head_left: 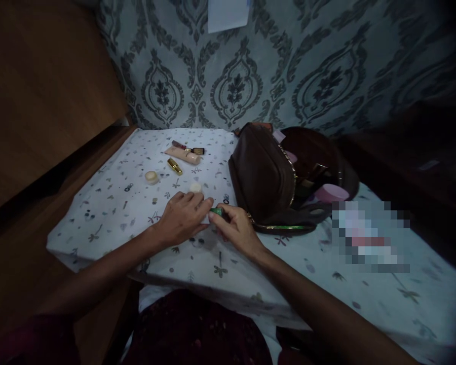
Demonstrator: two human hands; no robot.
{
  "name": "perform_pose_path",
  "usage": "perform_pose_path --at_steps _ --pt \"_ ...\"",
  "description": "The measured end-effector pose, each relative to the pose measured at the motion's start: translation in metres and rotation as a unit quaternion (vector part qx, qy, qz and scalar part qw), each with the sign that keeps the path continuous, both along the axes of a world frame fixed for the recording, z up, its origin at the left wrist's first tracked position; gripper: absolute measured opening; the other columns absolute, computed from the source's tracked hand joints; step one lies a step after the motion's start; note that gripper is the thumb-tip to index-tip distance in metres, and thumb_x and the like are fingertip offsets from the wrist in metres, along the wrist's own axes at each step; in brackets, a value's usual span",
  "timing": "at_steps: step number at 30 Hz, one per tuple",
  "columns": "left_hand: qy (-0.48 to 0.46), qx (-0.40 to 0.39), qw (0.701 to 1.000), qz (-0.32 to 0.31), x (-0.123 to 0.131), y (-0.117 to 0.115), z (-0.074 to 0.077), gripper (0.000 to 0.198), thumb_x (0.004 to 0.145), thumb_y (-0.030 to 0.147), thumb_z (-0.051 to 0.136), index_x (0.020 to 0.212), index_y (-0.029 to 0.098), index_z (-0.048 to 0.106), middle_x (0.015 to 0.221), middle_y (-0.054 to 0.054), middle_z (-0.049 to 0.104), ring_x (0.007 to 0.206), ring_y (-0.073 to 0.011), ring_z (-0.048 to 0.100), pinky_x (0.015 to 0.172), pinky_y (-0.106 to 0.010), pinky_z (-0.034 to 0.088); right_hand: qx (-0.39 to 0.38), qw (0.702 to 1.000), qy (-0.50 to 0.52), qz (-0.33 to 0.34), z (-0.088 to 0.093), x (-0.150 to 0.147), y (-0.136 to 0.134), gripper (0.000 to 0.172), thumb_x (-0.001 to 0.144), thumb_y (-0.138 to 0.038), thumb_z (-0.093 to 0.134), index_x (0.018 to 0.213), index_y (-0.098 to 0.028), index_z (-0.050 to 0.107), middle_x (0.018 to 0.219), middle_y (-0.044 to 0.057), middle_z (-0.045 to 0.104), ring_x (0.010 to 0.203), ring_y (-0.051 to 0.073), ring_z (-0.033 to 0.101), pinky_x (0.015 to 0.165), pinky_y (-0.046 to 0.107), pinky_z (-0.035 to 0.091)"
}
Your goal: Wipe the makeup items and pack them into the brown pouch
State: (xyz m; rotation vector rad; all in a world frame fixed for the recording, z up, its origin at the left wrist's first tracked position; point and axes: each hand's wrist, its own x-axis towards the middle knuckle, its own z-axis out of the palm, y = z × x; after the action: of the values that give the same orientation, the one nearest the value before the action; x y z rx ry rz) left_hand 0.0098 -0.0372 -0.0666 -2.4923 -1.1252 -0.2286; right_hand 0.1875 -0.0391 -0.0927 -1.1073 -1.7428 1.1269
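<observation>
A small shiny green item (216, 211) shows between my two hands; its kind is not clear. My right hand (237, 228) pinches its right end between thumb and fingers. Curled over its left end, my left hand (184, 215) covers the rest of it. Just behind the left knuckles lies a round white lid or jar (196, 187), partly hidden by the fingers. Farther back on the patterned cloth are a cream-coloured small jar (151, 177), a gold lipstick-like tube (175, 166), a beige squeeze tube (183, 154) and a slim black-and-gold tube (196, 150).
To the right of my hands stands an unzipped brown leather bag (264, 170) with a pink item (331, 192) at its opening. A blurred-out patch (370, 235) covers something farther right. Wooden furniture (49, 76) rises on the left, and a patterned wall (235, 86) closes off the back.
</observation>
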Motion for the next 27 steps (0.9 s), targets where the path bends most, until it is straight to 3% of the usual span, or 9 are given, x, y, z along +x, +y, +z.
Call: perform_pose_path --at_steps 4,7,11,15,19,22,25,27 --pt "-0.030 -0.106 0.992 0.061 -0.033 0.008 -0.005 0.040 0.084 0.037 0.071 0.116 0.018 0.056 0.100 -0.007 0.066 0.093 -0.0265 0.064 0.075 -0.034 0.046 -0.062 0.997 0.051 -0.010 0.000 -0.001 0.001 0.039 0.080 -0.053 0.061 0.063 -0.020 0.047 0.047 -0.006 0.046 0.040 0.008 0.041 0.039 0.021 0.031" --pt "-0.149 -0.221 0.962 0.059 -0.062 0.014 -0.003 0.041 0.083 0.041 0.071 0.115 0.019 0.057 0.105 -0.006 0.066 0.097 -0.0241 0.063 0.076 -0.031 0.047 -0.110 0.987 0.115 -0.016 0.001 -0.002 0.004 0.039 0.077 -0.053 0.064 0.063 -0.020 0.049 0.045 -0.006 0.046 0.037 0.007 0.039 0.036 0.020 0.029" --pt "-0.378 -0.339 0.862 0.004 -0.074 0.013 0.011 0.045 0.076 0.049 0.075 0.105 0.019 0.060 0.097 -0.001 0.066 0.088 -0.0187 0.063 0.076 -0.027 0.048 -0.214 0.947 0.238 -0.013 0.003 -0.004 0.008 0.040 0.069 -0.055 0.068 0.064 -0.020 0.051 0.042 -0.007 0.043 0.034 0.006 0.031 0.033 0.020 0.020" --pt "-0.522 -0.355 0.775 -0.008 -0.059 0.002 0.023 0.044 0.080 0.058 0.065 0.094 0.017 0.059 0.073 0.003 0.057 0.059 -0.0117 0.055 0.054 -0.021 0.044 -0.278 0.908 0.309 0.049 0.006 -0.003 0.009 0.040 0.068 -0.054 0.073 0.068 -0.019 0.054 0.043 -0.007 0.045 0.037 0.005 0.030 0.036 0.019 0.022" --pt "-0.592 -0.338 0.729 0.065 -0.043 -0.004 0.023 0.050 0.091 0.065 0.043 0.084 0.017 0.057 0.055 0.004 0.051 0.044 -0.0091 0.044 0.041 -0.019 0.034 -0.262 0.910 0.311 0.082 0.005 0.001 0.010 0.043 0.070 -0.055 0.077 0.074 -0.019 0.055 0.049 -0.007 0.049 0.041 0.006 0.037 0.039 0.019 0.026" --pt "-0.639 -0.392 0.643 0.159 -0.040 -0.004 0.022 0.051 0.086 0.068 0.046 0.080 0.019 0.054 0.040 0.007 0.043 0.032 -0.0091 0.035 0.032 -0.018 0.024 -0.189 0.939 0.266 0.106 0.002 0.006 0.011 0.042 0.077 -0.056 0.074 0.074 -0.019 0.054 0.056 -0.004 0.056 0.047 0.008 0.048 0.044 0.020 0.035" --pt "-0.663 -0.470 0.546 0.201 -0.042 -0.003 0.022 0.048 0.079 0.068 0.055 0.079 0.020 0.050 0.040 0.006 0.045 0.028 -0.0087 0.031 0.029 -0.017 0.015 -0.093 0.965 0.212 0.127 0.000 0.007 0.012 0.038 0.084 -0.053 0.069 0.076 -0.018 0.056 0.064 -0.001 0.062 0.052 0.009 0.055 0.050 0.021 0.039" --pt "-0.671 -0.492 0.518 0.198 -0.040 -0.006 0.021 0.045 0.078 0.065 0.056 0.078 0.021 0.048 0.042 0.006 0.046 0.029 -0.0080 0.031 0.029 -0.017 0.014 -0.075 0.967 0.217 0.110 0.000 0.005 0.013 0.037 0.084 -0.052 0.070 0.077 -0.018 0.056 0.064 -0.002 0.062 0.052 0.009 0.054 0.049 0.021 0.038"
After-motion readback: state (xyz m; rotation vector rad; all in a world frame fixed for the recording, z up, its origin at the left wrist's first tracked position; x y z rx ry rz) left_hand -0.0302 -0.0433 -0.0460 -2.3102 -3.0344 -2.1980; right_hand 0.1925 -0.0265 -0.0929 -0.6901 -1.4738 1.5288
